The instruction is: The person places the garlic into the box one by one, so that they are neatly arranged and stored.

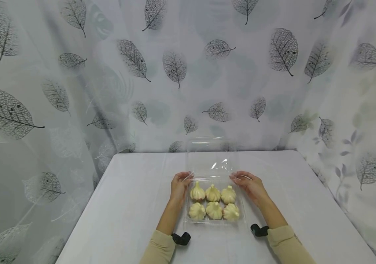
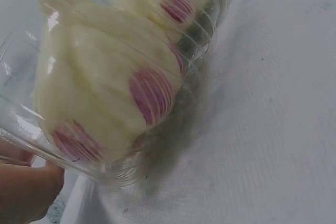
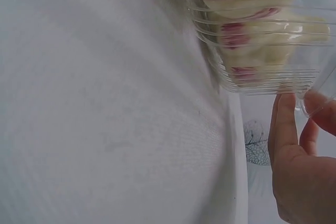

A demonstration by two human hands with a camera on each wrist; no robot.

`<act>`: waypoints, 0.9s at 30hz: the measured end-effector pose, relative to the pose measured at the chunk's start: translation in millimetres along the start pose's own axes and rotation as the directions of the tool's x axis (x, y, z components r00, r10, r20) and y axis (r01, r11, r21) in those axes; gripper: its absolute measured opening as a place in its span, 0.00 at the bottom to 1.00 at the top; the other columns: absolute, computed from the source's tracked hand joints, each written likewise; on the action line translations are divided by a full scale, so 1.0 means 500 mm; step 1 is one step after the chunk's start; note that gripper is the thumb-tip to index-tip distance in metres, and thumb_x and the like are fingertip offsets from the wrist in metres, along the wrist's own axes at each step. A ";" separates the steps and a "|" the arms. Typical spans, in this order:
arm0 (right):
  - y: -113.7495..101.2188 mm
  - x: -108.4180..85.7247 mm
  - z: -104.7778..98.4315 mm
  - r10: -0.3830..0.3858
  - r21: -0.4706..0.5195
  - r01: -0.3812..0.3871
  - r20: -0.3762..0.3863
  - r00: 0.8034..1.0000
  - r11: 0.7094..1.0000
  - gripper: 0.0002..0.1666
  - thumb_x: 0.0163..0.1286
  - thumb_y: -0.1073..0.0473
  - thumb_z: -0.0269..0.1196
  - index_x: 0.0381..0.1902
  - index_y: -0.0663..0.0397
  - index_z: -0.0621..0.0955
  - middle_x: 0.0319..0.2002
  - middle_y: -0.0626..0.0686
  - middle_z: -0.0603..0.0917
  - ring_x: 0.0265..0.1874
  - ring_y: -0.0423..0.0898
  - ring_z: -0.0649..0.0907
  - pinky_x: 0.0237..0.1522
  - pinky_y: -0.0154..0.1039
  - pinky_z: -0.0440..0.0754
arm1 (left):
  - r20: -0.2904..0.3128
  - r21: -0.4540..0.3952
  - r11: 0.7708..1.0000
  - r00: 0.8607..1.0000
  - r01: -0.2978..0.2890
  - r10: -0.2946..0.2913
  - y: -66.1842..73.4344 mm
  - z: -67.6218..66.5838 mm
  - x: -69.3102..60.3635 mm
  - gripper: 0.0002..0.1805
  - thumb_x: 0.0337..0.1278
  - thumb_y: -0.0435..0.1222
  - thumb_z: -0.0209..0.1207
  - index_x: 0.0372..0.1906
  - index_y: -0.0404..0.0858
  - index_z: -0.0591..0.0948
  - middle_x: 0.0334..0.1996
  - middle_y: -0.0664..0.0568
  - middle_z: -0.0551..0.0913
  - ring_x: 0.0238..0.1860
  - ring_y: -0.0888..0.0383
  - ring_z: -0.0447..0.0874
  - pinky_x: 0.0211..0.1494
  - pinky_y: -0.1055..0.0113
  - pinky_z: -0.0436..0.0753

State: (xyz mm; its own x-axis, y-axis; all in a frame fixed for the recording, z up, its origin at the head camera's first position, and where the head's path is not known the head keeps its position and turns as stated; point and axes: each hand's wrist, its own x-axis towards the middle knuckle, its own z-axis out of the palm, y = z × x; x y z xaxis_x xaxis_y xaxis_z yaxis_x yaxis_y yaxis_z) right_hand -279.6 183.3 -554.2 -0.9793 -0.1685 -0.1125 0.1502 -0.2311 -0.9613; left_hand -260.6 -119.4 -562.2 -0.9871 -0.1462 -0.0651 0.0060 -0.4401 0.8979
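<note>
A clear plastic clamshell container [image 1: 214, 222] stands on the table with its transparent lid [image 1: 207, 156] raised at the back. Two rows of pale garlic bulbs [image 1: 212, 193] fill its base, and purple patches show on the garlic [image 2: 105, 72] in the left wrist view. My left hand [image 1: 179, 187] pinches the container's far left corner by the hinge; its fingers are partly hidden in the left wrist view. At the far right corner my right hand [image 1: 252, 186] pinches the hinge edge, thumb and fingers [image 3: 286, 121] on the plastic.
A white cloth covers the table [image 1: 135, 205]. Behind and beside it hangs a leaf-patterned curtain [image 1: 188, 91]. Black wrist camera mounts [image 1: 181, 238] stick out from both sleeves near the container's front corners.
</note>
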 end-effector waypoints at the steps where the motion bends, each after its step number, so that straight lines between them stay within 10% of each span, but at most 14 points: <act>1: 0.001 0.000 0.000 0.003 0.000 -0.003 0.002 1.000 1.000 0.27 0.74 0.71 0.63 0.67 0.72 0.69 0.62 0.61 0.84 0.57 0.46 0.87 0.56 0.30 0.85 | 0.005 -0.003 1.000 1.000 -0.001 0.001 0.000 -0.001 0.000 0.19 0.71 0.17 0.47 0.64 0.22 0.64 0.69 0.26 0.69 0.71 0.35 0.72 0.75 0.57 0.75; 19: 0.005 -0.005 0.000 0.013 -0.045 -0.013 -0.002 1.000 0.999 0.18 0.74 0.68 0.65 0.57 0.73 0.77 0.53 0.58 0.89 0.51 0.45 0.89 0.56 0.34 0.86 | 0.037 -0.003 1.000 0.999 0.017 -0.017 -0.005 -0.008 -0.002 0.09 0.75 0.21 0.48 0.54 0.26 0.68 0.61 0.29 0.77 0.58 0.45 0.82 0.63 0.66 0.82; 27: -0.002 -0.015 -0.002 0.049 -0.117 -0.055 -0.051 0.997 0.992 0.10 0.78 0.66 0.58 0.52 0.60 0.82 0.39 0.44 0.86 0.32 0.38 0.85 0.30 0.30 0.83 | -0.017 0.069 0.997 0.999 0.029 -0.028 -0.003 -0.008 -0.009 0.07 0.75 0.31 0.57 0.39 0.42 0.71 0.43 0.51 0.78 0.42 0.59 0.78 0.41 0.75 0.80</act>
State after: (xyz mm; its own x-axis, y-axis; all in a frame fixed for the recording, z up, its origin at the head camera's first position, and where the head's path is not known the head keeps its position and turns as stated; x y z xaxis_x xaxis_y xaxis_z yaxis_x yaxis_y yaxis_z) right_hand -272.8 185.7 -552.6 -0.9763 -0.1309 -0.1724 0.1868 -0.1073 -0.9765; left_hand -255.4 -121.5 -564.7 -0.9841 -0.1488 -0.0972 -0.0334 -0.3822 0.9235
